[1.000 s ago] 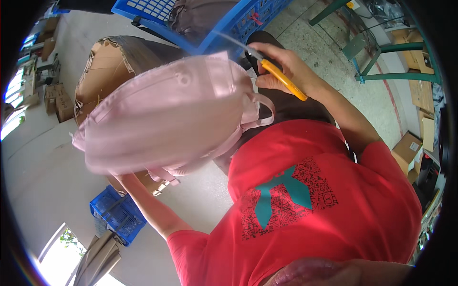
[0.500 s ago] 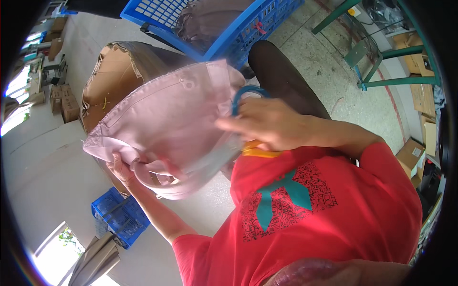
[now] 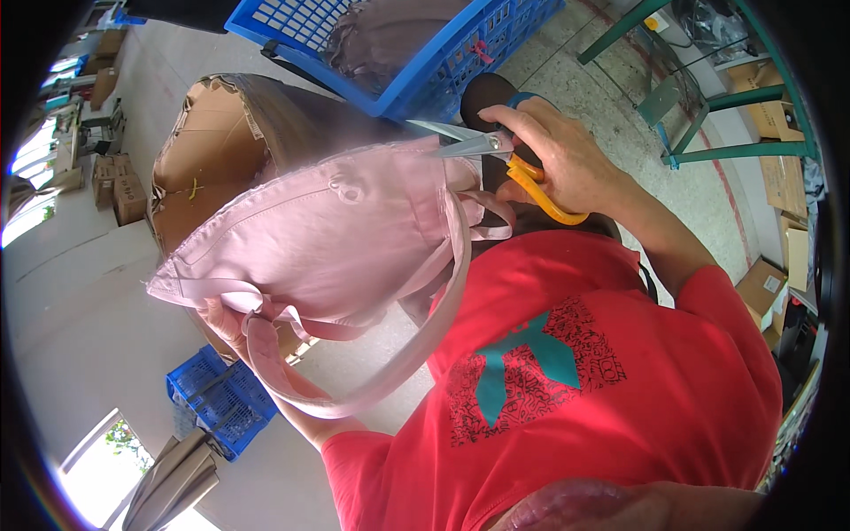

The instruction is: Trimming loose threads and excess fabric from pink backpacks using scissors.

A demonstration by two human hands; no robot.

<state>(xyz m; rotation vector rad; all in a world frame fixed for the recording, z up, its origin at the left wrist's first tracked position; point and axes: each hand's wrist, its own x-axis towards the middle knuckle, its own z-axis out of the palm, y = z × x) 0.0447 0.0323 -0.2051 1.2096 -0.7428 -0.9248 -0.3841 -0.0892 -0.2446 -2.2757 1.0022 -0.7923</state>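
In the workroom, on a speckled grey floor [image 3: 567, 75], a person in a red shirt [image 3: 708, 380] with a dark and teal print on the chest. Green metal frame [image 3: 742, 149] standing off to the person's right. Ahead and to the left, a worn cardboard carton [image 3: 211, 133], open end showing, edges ragged. Beyond it, a blue plastic crate [image 3: 376, 103] with dark cloth [image 3: 381, 35] inside; another blue crate [image 3: 221, 403] farther off at the left.

Pink bag [image 3: 301, 234] held up in front of the person, overlapping the carton in my line of sight, tilted with its left end lower. A long pink strap [image 3: 460, 265] hangs in a loop below it, crossing in front of the shirt.

Left hand [image 3: 226, 326] closed on the bag's lower left end; some fingers hidden by the strap. Right hand [image 3: 562, 146] curled round scissors [image 3: 498, 144], one handle yellow, one blue. Blades parted, pointing left, at the bag's upper right corner; contact cannot be told.

Small raised badge [image 3: 348, 188] on the bag's face. Smallest noted: a yellow scrap [image 3: 194, 188] within the carton.
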